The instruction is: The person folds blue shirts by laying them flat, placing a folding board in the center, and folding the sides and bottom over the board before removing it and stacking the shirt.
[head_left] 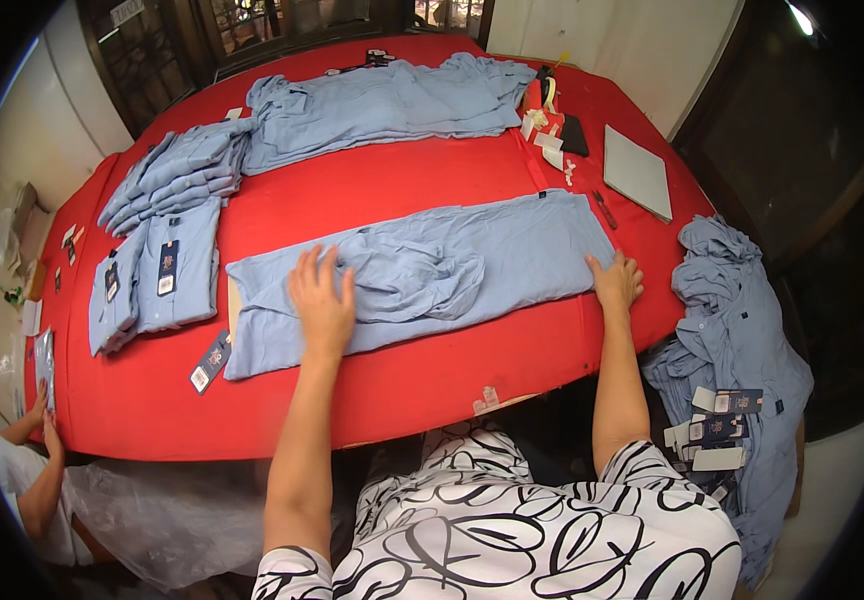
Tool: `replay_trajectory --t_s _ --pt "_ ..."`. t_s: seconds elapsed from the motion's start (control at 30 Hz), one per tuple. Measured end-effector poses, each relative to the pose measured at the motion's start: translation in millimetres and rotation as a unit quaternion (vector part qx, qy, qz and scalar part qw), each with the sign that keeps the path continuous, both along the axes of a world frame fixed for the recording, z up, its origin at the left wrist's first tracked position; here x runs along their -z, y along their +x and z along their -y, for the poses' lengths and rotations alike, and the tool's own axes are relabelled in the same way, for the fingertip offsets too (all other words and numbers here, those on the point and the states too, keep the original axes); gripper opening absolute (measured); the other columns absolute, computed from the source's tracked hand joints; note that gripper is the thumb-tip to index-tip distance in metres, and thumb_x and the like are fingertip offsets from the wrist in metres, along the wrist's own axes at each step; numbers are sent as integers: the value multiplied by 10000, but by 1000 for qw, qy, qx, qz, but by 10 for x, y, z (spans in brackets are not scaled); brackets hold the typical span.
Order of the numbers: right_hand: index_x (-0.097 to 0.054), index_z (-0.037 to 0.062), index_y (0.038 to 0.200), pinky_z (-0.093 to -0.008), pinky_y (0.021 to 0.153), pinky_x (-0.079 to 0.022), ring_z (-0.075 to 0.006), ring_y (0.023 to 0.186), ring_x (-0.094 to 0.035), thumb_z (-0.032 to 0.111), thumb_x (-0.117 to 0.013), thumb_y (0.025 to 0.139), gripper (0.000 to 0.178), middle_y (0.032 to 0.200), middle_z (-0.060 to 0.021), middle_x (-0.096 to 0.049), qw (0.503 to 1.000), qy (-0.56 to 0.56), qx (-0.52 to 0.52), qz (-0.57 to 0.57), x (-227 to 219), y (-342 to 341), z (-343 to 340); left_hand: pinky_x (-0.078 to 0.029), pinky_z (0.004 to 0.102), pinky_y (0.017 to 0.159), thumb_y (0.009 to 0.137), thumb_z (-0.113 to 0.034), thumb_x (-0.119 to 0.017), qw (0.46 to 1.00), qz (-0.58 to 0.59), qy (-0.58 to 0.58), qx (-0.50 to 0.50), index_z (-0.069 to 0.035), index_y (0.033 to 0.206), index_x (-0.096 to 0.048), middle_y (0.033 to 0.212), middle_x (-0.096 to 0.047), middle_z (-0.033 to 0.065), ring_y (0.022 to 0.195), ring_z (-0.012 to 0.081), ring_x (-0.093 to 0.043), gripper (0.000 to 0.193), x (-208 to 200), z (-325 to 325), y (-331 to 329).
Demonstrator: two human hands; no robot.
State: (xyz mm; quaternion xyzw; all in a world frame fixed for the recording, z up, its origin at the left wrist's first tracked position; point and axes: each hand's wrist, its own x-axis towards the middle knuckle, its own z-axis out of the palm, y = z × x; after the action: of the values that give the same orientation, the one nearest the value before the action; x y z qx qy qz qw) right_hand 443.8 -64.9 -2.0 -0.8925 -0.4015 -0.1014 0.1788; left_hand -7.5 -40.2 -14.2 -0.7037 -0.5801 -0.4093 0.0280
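A light blue shirt (512, 250), folded into a long strip, lies across the red-covered table in front of me, its sleeve bunched in loose wrinkles on top. My left hand (322, 305) rests on its left part with fingers spread. At the shirt's right end, my right hand (618, 282) touches the edge with its thumb on the cloth and its fingers apart. A dark hang tag (211, 361) sticks out at the lower left corner. Beside it a strip of pale board (233, 302) shows at the shirt's left edge.
Folded shirts with tags (180, 275) and a stack of shirts (177, 175) lie at left; unfolded shirts (382, 105) spread along the back. A grey board (637, 172) and red-handled tool (604, 210) sit at right. Tagged shirts (732, 330) hang beside me. Another person's hands (47, 420) are at left.
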Motion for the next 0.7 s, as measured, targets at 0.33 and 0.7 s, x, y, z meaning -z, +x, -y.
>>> replay_trajectory --t_s 0.33,0.7 --pt "-598 -3 1061 -348 713 -496 -261 753 -627 186 -690 806 330 853 -138 -654 936 232 -196 -178 -67 429 -334 -238 560 1131 932 -436 -538 981 -137 -51 124 -195 1322 -581 1464 -442 89 1375 333 -357 460 91 147 1001" --pt "-620 26 1074 -342 776 -517 -281 892 -658 55 -637 862 215 1087 -150 -653 770 141 -565 -260 -576 -2130 109 -184 530 1169 867 -370 -570 975 -162 -96 120 -120 1316 -571 1436 -465 135 1413 314 -310 514 141 138 873"
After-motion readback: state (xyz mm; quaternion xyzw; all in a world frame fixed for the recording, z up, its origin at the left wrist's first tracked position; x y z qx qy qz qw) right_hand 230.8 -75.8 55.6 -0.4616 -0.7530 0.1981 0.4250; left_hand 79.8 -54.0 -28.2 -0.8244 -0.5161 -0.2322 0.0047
